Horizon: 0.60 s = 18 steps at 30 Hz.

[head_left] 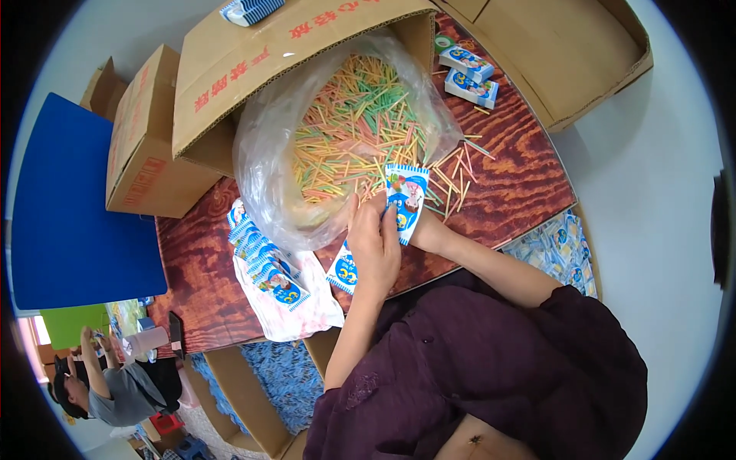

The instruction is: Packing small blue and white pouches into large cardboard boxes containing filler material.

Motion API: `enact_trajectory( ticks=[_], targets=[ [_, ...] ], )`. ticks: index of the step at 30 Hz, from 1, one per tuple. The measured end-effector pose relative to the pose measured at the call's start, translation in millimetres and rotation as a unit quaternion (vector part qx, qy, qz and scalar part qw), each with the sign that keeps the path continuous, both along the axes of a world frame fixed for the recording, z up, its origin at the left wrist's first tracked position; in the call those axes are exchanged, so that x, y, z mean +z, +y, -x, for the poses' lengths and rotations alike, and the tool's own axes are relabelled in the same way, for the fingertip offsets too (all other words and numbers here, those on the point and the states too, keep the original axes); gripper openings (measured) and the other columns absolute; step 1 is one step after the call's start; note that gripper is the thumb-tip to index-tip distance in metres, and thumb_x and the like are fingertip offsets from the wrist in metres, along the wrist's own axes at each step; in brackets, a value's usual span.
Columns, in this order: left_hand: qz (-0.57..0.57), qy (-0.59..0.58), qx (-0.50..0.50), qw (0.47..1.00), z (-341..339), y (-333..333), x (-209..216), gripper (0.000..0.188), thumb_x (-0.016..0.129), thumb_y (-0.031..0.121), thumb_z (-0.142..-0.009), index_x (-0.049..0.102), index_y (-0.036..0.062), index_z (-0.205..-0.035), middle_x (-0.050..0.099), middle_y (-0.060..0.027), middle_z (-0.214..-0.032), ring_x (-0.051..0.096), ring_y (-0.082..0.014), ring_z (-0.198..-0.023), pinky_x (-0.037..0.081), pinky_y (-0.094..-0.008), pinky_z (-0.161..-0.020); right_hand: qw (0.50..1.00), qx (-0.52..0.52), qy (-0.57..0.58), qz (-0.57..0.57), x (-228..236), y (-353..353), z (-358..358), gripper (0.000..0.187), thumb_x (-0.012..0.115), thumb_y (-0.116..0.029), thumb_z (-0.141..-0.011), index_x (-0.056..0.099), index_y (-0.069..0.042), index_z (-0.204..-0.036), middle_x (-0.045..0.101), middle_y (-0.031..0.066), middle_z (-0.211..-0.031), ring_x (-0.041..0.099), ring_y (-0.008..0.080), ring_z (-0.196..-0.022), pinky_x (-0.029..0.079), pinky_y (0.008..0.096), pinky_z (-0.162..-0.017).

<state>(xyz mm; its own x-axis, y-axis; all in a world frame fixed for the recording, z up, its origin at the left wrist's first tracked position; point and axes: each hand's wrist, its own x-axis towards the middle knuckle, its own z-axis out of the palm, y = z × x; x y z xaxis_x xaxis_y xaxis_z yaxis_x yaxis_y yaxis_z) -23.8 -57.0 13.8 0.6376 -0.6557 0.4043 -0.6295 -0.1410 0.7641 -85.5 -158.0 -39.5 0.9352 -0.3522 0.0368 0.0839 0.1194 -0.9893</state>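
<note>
Left to right, I watch from afar as work goes on around the clear plastic bag (264,161) of coloured sticks (360,126). At the bag's near-left side, a fanned row of packets (261,249) rests partly over a white sheet (310,318); a spare packet (342,274) lies just off its near edge. Before its near-right rim, the left hand (374,249) is closed on the printed packet (408,198), thumb across the face. That packet sits right of the left hand, long axis pointing away from the wearer; the left thumb is nearest me. Behind it is the right hand (426,233), its grip hidden; I cannot tell. Loose sticks (464,170) scatter right of the bag.
</note>
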Motion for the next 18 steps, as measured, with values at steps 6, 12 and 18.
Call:
enact_trajectory(
  ticks=[6,12,18],
  targets=[
    [0.293,0.404,0.054,0.865,-15,19,-6,0.011,0.056,0.01,-0.093,0.06,0.001,-0.097,0.066,-0.009,-0.104,0.061,-0.0162,-0.102,0.044,-0.0269,-0.087,0.992,0.027,0.083,0.095,13,8,16,0.011,0.065,-0.01,-0.086,0.066,0.001,-0.087,0.064,0.0044,-0.078,0.058,0.0104,-0.076,0.046,0.0291,-0.07],
    [0.324,0.419,0.082,0.844,-21,58,6,0.014,0.055,0.011,-0.093,0.057,0.0006,-0.103,0.064,-0.0142,-0.105,0.062,-0.0227,-0.099,0.049,-0.0377,-0.092,0.982,0.039,-0.061,0.172,-8,-4,26,0.006,0.061,0.0,-0.074,0.063,-0.003,-0.079,0.062,0.0073,-0.078,0.06,0.0229,-0.079,0.045,0.034,-0.07],
    [0.35,0.44,0.12,0.818,-5,73,-10,0.01,0.056,0.009,-0.092,0.056,0.0007,-0.097,0.064,-0.0127,-0.101,0.062,-0.0203,-0.095,0.049,-0.0362,-0.089,0.962,-0.014,-0.055,0.265,-15,0,25,0.005,0.063,-0.005,-0.079,0.062,-0.003,-0.084,0.061,0.0093,-0.077,0.059,0.0239,-0.076,0.045,0.0342,-0.07]
  ],
)
